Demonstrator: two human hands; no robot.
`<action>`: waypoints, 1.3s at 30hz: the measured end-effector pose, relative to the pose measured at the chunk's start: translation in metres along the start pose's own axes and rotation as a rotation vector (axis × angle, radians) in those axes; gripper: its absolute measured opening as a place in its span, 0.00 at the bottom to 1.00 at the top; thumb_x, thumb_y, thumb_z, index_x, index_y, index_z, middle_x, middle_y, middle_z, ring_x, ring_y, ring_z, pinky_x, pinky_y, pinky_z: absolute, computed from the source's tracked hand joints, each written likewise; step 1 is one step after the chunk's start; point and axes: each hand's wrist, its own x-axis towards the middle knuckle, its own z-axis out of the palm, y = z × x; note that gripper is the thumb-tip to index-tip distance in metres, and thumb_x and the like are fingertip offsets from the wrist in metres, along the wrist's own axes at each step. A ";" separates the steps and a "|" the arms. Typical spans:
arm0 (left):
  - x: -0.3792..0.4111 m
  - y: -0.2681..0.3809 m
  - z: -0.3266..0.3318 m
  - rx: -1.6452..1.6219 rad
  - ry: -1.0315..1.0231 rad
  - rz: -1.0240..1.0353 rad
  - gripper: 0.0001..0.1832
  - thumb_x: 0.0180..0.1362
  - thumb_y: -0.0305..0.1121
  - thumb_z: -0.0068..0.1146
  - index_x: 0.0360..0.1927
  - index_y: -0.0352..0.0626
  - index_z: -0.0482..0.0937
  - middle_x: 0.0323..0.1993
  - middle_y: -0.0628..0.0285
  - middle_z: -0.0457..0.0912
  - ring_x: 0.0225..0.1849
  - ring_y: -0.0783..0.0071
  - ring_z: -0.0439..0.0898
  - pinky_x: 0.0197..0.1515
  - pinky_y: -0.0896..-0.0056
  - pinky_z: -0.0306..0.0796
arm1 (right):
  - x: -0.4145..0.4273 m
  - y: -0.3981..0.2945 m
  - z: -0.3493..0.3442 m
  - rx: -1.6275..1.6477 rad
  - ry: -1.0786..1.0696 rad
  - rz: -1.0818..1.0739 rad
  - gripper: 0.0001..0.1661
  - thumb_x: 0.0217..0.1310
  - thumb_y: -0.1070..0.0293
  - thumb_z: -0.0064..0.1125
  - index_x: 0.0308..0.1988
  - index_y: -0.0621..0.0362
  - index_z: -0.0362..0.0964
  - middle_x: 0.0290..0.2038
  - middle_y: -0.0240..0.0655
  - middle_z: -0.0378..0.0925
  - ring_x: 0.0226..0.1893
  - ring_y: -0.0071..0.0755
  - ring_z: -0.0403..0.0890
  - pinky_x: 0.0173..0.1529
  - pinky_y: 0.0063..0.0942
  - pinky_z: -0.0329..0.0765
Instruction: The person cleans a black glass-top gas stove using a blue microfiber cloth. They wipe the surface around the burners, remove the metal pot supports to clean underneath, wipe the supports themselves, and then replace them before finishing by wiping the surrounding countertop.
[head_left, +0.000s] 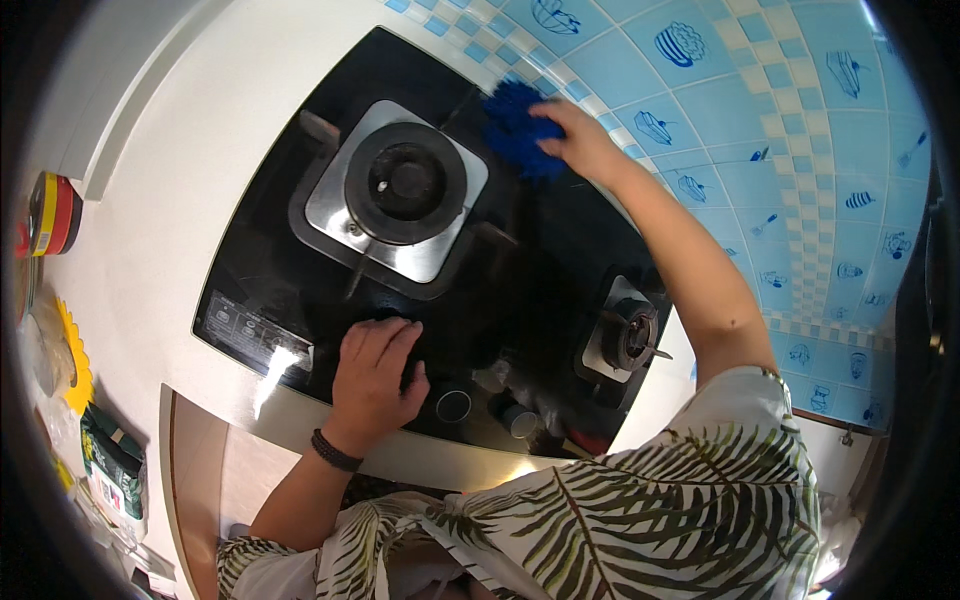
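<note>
At the back edge of a black glass gas hob (525, 255), my right hand (574, 139) grips a fluffy deep-blue cleaning cloth (517, 127). The cloth lies against the glass beside the tiled wall. My left hand (379, 371) rests on the front part of the hob, its fingers bent and its thumb apart; the palm side is hidden. Between the hands, toward the left, is a large burner (409, 180) on a square steel plate (420, 259). A smaller burner (636, 335) sits on the hob's right side. Two round control knobs, one a near knob (454, 406), are at the front.
Blue-and-white tiles (675, 105) cover the wall behind the hob. On the pale counter (142, 247) at the left stand a red-and-yellow container (56, 214), a yellow flower-edged item (75, 360) and a dark green packet (112, 457). Metal prongs (360, 274) stick out around the large burner.
</note>
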 end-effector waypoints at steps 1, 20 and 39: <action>0.001 0.001 0.002 -0.030 -0.016 0.006 0.25 0.42 0.27 0.62 0.48 0.38 0.75 0.46 0.54 0.74 0.47 0.54 0.73 0.54 0.55 0.66 | -0.021 0.005 -0.003 0.009 0.019 -0.035 0.28 0.50 0.76 0.63 0.54 0.57 0.69 0.51 0.42 0.71 0.54 0.47 0.71 0.57 0.34 0.69; -0.003 -0.001 0.000 -0.084 0.027 0.010 0.25 0.43 0.29 0.62 0.49 0.39 0.76 0.47 0.54 0.73 0.48 0.55 0.72 0.56 0.56 0.66 | -0.052 -0.017 -0.028 0.140 0.383 0.126 0.25 0.42 0.87 0.54 0.45 0.61 0.71 0.45 0.41 0.73 0.47 0.39 0.74 0.53 0.27 0.69; -0.012 -0.016 0.004 -0.152 -0.041 0.053 0.24 0.52 0.35 0.54 0.52 0.34 0.71 0.49 0.53 0.70 0.51 0.56 0.69 0.58 0.56 0.61 | 0.312 -0.277 0.127 -0.052 0.483 -0.244 0.20 0.48 0.63 0.58 0.45 0.53 0.74 0.47 0.43 0.74 0.49 0.52 0.71 0.57 0.42 0.66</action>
